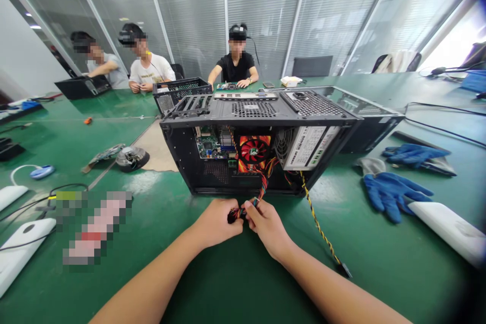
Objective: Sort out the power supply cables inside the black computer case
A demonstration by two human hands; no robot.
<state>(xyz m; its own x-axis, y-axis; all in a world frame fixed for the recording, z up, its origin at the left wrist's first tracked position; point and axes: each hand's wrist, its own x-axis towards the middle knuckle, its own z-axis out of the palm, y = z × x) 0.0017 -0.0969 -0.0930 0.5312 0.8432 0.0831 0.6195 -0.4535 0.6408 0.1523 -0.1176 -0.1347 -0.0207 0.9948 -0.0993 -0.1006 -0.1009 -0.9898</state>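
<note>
An open black computer case (pixel 178 162) lies on its side before me, its inside facing my hands. Out of it comes a twisted bundle of coloured power cables (pixel 263 186). My left hand (pixel 218 220) is closed around the bundle's near end, and my right hand (pixel 268 225) pinches the cables just beside it. Inside the case are a red fan (pixel 253 151), a green motherboard (pixel 208 148) and a power supply (pixel 309 149) with a white label. A yellow-and-black cable (pixel 316 217) hangs out at the right, its black connector (pixel 345 269) on the table.
Blue gloves (pixel 389 192) and a white power strip (pixel 450 228) lie to the right. A round dark metal part (pixel 132 158) and another power strip (pixel 25 250) are at the left. Behind the case, a co-worker (pixel 236 63) handles a circuit board; two more people sit further left.
</note>
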